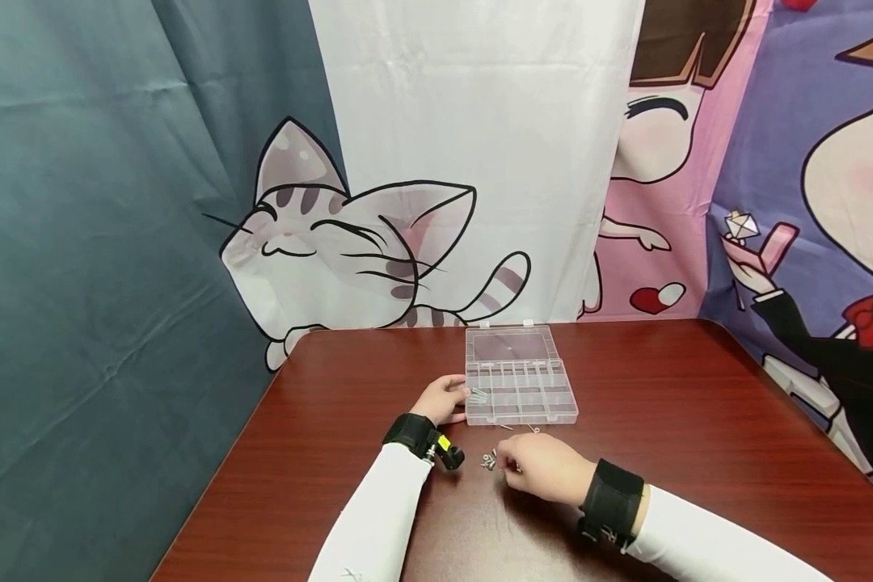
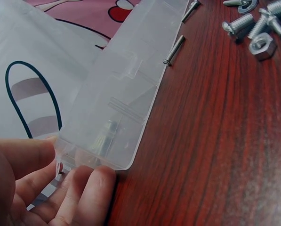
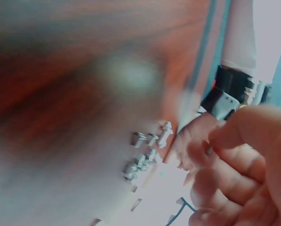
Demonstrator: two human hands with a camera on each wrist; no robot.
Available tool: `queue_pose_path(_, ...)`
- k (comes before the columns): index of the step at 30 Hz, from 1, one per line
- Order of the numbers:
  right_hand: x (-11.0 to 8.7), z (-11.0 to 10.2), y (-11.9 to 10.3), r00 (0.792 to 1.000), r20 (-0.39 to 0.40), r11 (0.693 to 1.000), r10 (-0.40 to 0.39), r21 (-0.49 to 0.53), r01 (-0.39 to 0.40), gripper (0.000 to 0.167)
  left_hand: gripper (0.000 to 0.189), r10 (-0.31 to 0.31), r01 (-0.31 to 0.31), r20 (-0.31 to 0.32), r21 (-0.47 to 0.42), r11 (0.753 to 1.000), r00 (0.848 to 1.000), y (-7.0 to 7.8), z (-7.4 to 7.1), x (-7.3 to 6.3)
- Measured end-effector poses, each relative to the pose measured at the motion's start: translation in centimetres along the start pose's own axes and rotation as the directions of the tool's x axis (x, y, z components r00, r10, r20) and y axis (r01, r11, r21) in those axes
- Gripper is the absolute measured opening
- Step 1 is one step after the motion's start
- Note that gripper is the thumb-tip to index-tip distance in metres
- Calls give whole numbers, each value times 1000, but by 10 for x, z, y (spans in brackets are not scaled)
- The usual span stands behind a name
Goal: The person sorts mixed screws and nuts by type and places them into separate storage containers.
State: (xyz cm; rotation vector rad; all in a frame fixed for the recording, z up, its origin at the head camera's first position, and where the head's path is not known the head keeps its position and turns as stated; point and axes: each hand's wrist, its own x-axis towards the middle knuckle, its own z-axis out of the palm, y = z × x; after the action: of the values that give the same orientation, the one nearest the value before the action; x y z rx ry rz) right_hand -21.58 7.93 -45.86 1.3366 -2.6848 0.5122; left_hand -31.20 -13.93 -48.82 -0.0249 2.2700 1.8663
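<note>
A clear plastic compartment box lies on the table with its lid folded back. My left hand grips the box's left edge, thumb above and fingers along its side. Several long screws lie in a left compartment. My right hand is beside a small pile of screws and nuts. In the right wrist view its thumb and forefinger pinch a small metal piece, mostly hidden and blurred. The left wrist view shows a hex nut among the pile's screws.
Two loose screws, one of them a thin screw, lie just off the box's front edge. The reddish-brown table extends around the box. A printed cartoon curtain hangs behind the table.
</note>
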Motion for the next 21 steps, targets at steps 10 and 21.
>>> queue_pose_path(10, 26, -6, 13, 980, -137, 987, 147, 87, -136, 6, 44, 8, -8, -6, 30, 1000, 1000, -3, -1, 1)
queue_pose_path(21, 66, 1, 25, 961, -196, 981, 196, 52, -189, 8, 45, 7, -7, -12, 26, 1000, 1000, 7, 2, -9)
